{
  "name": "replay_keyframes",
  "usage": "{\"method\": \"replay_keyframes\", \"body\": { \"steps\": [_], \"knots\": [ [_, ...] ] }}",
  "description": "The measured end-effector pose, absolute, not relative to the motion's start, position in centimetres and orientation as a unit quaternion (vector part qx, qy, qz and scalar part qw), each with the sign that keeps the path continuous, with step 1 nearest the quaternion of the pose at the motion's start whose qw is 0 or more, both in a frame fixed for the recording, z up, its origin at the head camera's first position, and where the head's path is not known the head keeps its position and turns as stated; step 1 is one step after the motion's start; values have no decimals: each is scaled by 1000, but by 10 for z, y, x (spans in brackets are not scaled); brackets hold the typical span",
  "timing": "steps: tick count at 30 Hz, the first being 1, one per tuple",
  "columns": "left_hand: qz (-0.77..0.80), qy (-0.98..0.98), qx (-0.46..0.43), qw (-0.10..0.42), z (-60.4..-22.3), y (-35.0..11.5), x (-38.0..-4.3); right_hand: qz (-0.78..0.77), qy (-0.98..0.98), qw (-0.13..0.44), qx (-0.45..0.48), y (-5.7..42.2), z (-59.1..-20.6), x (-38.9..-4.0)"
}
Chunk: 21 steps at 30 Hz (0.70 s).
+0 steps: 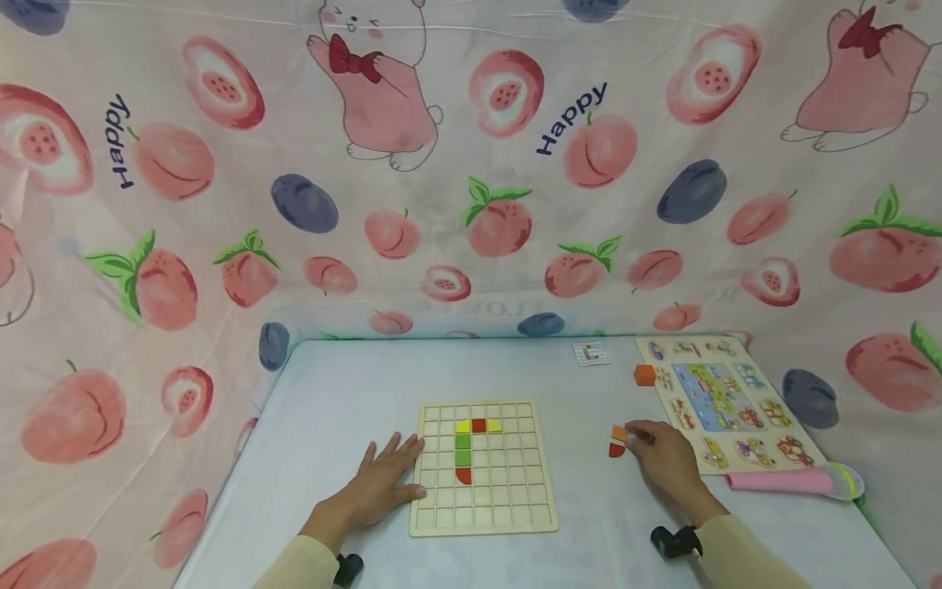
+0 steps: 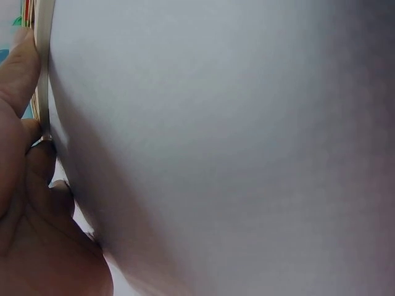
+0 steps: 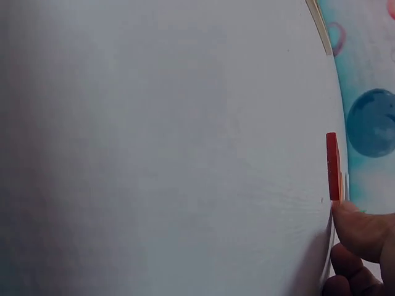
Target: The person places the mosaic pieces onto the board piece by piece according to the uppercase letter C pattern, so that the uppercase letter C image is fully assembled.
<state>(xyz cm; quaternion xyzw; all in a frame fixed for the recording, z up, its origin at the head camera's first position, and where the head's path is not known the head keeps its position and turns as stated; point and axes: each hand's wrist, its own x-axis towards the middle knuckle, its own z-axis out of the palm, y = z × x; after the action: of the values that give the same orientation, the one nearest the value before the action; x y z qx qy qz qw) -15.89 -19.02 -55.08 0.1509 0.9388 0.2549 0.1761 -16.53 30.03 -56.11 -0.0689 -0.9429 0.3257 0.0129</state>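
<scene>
A square wooden grid board [image 1: 508, 507] lies on the table in the head view. Set in its cells are two yellow pieces [image 1: 463, 426], a red square [image 1: 479, 425], two green squares [image 1: 463, 450] and a red rounded piece [image 1: 463, 475]. My left hand [image 1: 383, 483] is spread flat, its fingers and thumb at the board's left edge. To the right of the board, my right hand [image 1: 666, 462] pinches an orange tile [image 1: 619, 432] between thumb and fingertips. A loose red rounded tile [image 1: 616, 449] lies just in front of it, also seen edge-on in the right wrist view.
An orange block [image 1: 644, 375] sits beside a picture puzzle board [image 1: 666, 384] at the right. A pink toy microphone [image 1: 787, 481] lies along the puzzle's near edge. A small pattern card [image 1: 592, 353] is at the back. A fruit-printed curtain [image 1: 441, 204] stands behind and beside the table.
</scene>
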Motion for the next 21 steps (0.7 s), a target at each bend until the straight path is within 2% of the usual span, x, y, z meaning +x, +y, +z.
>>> {"method": "replay_keyframes", "body": {
  "steps": [14, 21],
  "knots": [
    [259, 938, 153, 173, -552, -191, -160, 323, -944, -13, -69, 296, -560, -178],
    [263, 936, 152, 176, -553, -191, -159, 367, -927, 1, -75, 287, -554, -182]
  ]
}}
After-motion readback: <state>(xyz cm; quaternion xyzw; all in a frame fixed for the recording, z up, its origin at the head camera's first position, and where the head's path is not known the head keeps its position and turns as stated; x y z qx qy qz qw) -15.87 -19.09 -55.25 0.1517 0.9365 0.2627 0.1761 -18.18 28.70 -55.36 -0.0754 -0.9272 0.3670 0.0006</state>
